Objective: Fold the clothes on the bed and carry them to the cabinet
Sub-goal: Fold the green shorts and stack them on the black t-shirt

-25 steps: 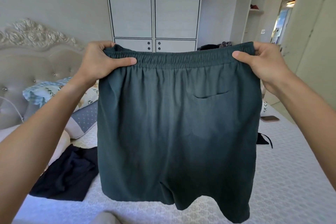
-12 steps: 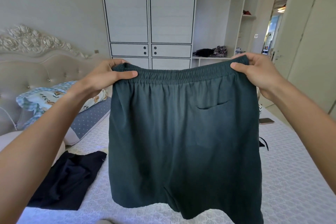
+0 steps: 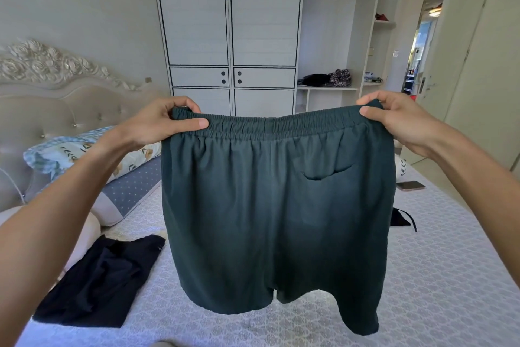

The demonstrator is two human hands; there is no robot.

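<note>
Bed [image 3: 422, 276]: black garment [image 3: 98, 282], pillows [image 3: 84, 155], phone [image 3: 410, 185] lying on it.

Bright daylight, sharp focus, wide-angle edge distortion

shorts [image 3: 275, 206] hiding bed [image 3: 422, 276] middle, forearms cropped

Dark green shorts [image 3: 278, 214] hang spread by the elastic waistband above the bed [image 3: 439, 276]; a black garment [image 3: 98, 282] lies crumpled there.
</note>
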